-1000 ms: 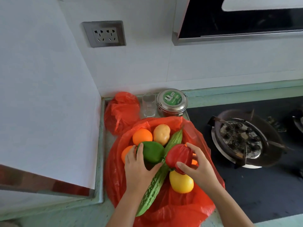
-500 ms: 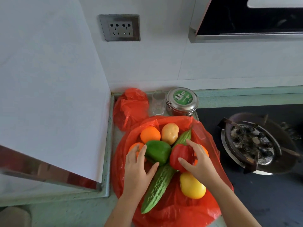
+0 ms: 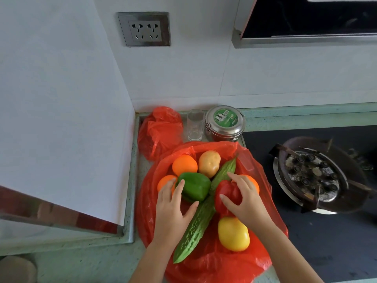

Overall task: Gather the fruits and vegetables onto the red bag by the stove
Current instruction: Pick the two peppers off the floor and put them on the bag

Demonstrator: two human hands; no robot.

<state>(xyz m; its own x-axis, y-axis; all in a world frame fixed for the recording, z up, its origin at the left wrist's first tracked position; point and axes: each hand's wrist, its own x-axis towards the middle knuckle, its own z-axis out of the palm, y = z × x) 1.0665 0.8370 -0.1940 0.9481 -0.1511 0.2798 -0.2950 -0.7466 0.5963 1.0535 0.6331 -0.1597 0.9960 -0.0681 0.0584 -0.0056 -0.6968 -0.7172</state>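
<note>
We count eight pieces of produce on the flat red bag (image 3: 214, 262), which is spread on the worktop (image 3: 85, 264) just left of the stove burner (image 3: 312, 176): three oranges, one potato (image 3: 209, 164), one green pepper (image 3: 194, 186), one red pepper (image 3: 226, 196), one long bitter gourd (image 3: 195, 227) and one yellow fruit (image 3: 233, 234). The first orange (image 3: 184, 165) sits at the back beside the potato. A second orange (image 3: 164, 181) lies at the left edge of the pile. A third orange (image 3: 254, 181) is mostly hidden behind our right hand, so we take it for an orange by its colour only.

Our left hand (image 3: 173, 209) rests palm down with its fingers (image 3: 179, 186) spread wide. They lie on the near left side of the green pepper and over the second orange, while the thumb reaches toward the gourd. The hand grips nothing.

Our right hand (image 3: 247, 203) is cupped over the red pepper, with fingers and thumb curled around its top and right side in a loose hold. The yellow fruit lies just below that hand, and the gourd runs diagonally between the two hands, from the potato down to the near edge of the bag.

Behind the pile stand one bunched red bag (image 3: 161, 129), one clear glass (image 3: 195, 125) and one steel tin (image 3: 224, 122) with a green label.
</note>
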